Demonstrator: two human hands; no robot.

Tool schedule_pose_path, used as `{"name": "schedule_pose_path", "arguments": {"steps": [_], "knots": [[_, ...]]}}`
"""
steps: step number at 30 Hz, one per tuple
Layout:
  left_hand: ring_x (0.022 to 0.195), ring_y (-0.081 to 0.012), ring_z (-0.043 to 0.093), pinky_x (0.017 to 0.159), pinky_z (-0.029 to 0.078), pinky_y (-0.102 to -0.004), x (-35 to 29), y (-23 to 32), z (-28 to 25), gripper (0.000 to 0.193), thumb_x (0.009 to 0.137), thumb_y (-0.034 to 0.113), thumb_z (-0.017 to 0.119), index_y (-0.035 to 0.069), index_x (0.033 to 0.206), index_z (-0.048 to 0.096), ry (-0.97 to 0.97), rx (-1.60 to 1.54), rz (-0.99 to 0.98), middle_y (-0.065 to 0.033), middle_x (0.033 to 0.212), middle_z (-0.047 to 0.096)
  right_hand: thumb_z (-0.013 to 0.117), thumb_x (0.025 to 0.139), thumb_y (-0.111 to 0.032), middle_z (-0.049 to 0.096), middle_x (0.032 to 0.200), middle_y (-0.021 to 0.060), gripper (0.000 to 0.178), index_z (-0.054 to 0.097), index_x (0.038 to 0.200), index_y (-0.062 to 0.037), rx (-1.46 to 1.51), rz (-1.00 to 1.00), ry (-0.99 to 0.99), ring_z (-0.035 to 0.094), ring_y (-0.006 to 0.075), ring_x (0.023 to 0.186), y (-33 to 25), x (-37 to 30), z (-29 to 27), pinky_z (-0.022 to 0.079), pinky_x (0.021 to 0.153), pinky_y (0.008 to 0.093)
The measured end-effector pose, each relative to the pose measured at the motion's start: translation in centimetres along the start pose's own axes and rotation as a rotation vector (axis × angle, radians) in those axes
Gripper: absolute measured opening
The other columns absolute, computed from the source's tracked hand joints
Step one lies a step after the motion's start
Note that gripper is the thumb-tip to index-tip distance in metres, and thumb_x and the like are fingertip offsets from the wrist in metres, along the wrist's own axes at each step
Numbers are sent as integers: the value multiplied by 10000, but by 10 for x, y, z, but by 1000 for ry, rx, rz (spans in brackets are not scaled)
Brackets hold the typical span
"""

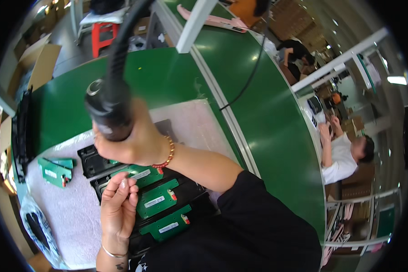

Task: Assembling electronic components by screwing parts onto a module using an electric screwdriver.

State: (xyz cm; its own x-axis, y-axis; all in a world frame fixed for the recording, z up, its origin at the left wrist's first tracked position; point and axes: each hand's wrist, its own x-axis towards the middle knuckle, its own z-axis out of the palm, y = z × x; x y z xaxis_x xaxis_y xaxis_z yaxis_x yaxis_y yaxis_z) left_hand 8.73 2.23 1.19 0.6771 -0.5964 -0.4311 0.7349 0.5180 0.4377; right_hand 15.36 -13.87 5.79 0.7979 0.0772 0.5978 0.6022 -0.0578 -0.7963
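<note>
My right hand (138, 143) is wrapped round a black electric screwdriver (109, 109), held upright above the work; its tip is hidden. Closer to me, the thumb and fingertips of my left hand (117, 211) are pinched together, and whatever they hold is too small to make out. Beside that hand lie several black plastic housings (91, 162) in a row. Green circuit boards sit in some of them, among them a middle board (146, 209) and a near board (156, 233), each with a white label and a red-and-white connector. My right arm covers part of the row.
A pale foam sheet (75, 213) lies under the housings on the green table (167, 68). Loose circuit boards (52, 177) rest at its left, near a plastic bag (34, 208). Black strips (21, 131) stand at the left edge. A metal rail (222, 97) divides the tabletop; co-workers sit beyond, right.
</note>
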Motion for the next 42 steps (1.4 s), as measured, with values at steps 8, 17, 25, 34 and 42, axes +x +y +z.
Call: {"name": "schedule_pose_path", "arguments": {"steps": [8,17,25,34,42], "knots": [[911,-153,582,771,507,-226,14,0,-28,331,849,51,531,13,1170,459,38,-214,101,-93,1070,565,586,644,21,545,689,22,235,469,842,-24,407,25,199,528,72,627,-77,-7,-12,431,575,196],[1094,-177,482,964,388,-327,2,-2,-28,460,826,158,572,0,1219,395,-75,-207,71,-67,1138,528,548,658,30,520,735,38,185,505,834,-4,379,-45,79,503,83,613,-96,-12,-4,444,586,218],[1011,-233,537,934,403,-315,-3,7,15,357,929,239,401,-46,1140,435,-231,-290,-84,-168,1065,538,540,694,4,497,671,59,324,390,980,-23,359,2,44,482,124,524,-68,-6,-1,395,506,276],[943,-230,588,808,502,-260,-10,6,-8,279,935,160,378,-33,1120,460,-123,-14,-117,-153,1012,581,517,702,-20,498,672,65,224,454,915,13,274,219,52,481,128,525,-5,15,20,416,531,280],[865,-182,615,733,521,-219,-11,5,-13,173,884,71,480,0,1028,544,-129,-22,-102,-121,956,606,519,690,-6,497,652,74,205,457,884,21,202,187,-21,476,125,500,-8,16,28,423,504,259]]}}
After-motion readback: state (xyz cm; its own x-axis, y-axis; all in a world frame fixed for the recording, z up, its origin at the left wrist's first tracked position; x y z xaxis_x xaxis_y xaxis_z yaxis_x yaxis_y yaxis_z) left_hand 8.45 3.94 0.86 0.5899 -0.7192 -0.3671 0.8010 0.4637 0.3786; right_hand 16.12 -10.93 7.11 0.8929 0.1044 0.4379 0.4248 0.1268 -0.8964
